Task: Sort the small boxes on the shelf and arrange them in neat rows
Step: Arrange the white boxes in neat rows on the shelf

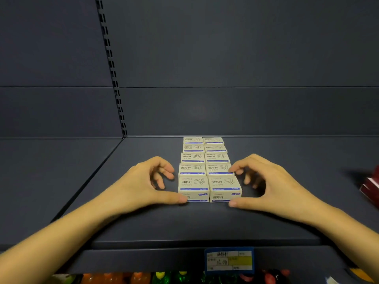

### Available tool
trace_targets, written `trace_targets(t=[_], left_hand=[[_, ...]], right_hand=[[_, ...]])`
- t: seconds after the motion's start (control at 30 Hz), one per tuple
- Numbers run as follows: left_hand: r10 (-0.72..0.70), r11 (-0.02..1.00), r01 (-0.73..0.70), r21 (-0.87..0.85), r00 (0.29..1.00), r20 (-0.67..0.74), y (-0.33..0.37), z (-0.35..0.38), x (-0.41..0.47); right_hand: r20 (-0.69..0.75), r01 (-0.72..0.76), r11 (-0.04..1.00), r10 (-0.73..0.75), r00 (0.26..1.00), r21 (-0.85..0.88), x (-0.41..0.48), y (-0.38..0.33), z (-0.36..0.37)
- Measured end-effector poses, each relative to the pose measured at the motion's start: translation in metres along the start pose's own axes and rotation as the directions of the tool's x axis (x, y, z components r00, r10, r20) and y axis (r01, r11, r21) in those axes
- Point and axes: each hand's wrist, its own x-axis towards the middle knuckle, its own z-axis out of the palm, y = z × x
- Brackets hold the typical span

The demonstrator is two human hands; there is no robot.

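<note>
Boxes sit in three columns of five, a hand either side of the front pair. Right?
Not quite: the head view shows the boxes in two columns of five, not three. The left hand and right hand do flank the front pair.

Both arms are bare as far as can be seen, the left forearm (61, 228) reaching in from 8 o'clock and the right forearm (338, 226) from 4 o'clock. The left hand (143, 181) and right hand (266, 181) are bare too, slim-fingered, with short, plain thumbnails (182, 199).
</note>
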Motion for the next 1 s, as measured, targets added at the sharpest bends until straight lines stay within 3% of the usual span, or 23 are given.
trace_targets(t=[0.17,0.33,0.5,1.0], left_hand=[[-0.103,0.966,0.085,-0.243,0.993,-0.062,0.007,-0.008,0.038],[-0.216,0.961,0.192,-0.199,0.971,-0.104,0.003,0.019,0.095],[-0.261,0.937,0.233,-0.259,0.962,-0.082,0.006,0.032,0.122],[-0.256,0.94,0.223,-0.26,0.961,-0.104,0.011,0.039,0.114]], right_hand=[[-0.086,-0.12,0.975,0.138,0.987,0.188,0.036,0.001,-0.001],[-0.056,-0.307,0.928,0.325,0.944,0.209,0.09,0.003,0.007],[0.003,-0.407,0.817,0.444,0.896,0.408,0.121,0.015,0.023],[0.059,-0.422,0.826,0.433,0.899,0.374,0.114,0.013,0.03]])
